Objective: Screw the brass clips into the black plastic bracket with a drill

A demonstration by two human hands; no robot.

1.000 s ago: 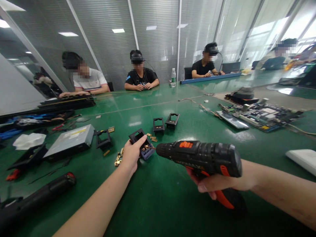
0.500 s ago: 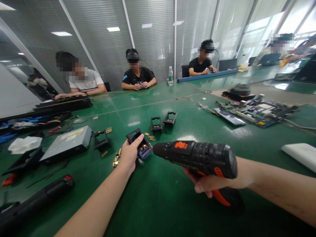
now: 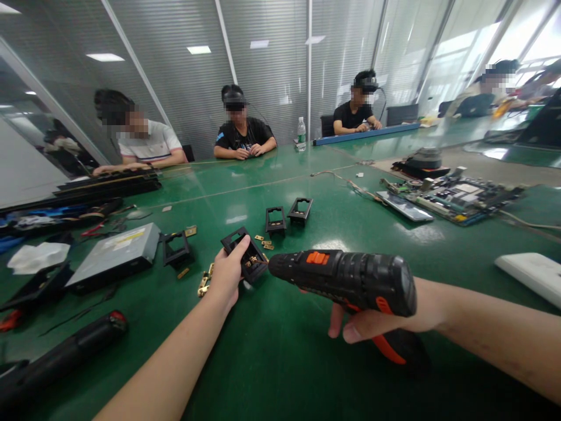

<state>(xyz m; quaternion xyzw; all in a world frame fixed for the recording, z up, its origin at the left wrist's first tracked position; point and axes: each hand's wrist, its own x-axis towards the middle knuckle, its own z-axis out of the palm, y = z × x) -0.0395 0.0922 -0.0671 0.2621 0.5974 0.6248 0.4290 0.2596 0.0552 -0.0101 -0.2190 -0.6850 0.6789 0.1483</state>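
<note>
My left hand (image 3: pixel 229 270) grips a black rectangular plastic frame (image 3: pixel 253 270), thumb across its near side, holding it tilted over the table. Small brass pieces show inside the frame's lower part. In my right hand (image 3: pixel 366 324) is a black and orange cordless drill (image 3: pixel 339 273), pointing left. Its tip is at the frame's right edge; whether the bit touches a screw is too small to tell. Small brass plates (image 3: pixel 267 244) lie just beyond the frame, and more brass parts (image 3: pixel 204 280) are partly hidden behind my left hand.
Two similar black frames (image 3: pixel 275 220) stand farther back, another frame (image 3: pixel 176 250) to the left. A silver disc drive (image 3: pixel 114 257) and a black cylindrical tool (image 3: pixel 79 345) lie left. Circuit boards (image 3: pixel 460 196) and a white box (image 3: pixel 532 278) are right. People sit across the green table (image 3: pixel 210 193).
The view has shifted slightly, so everything sits a little farther left. The drill still points at the held frame, and a finger of my right hand looks more extended below it.
</note>
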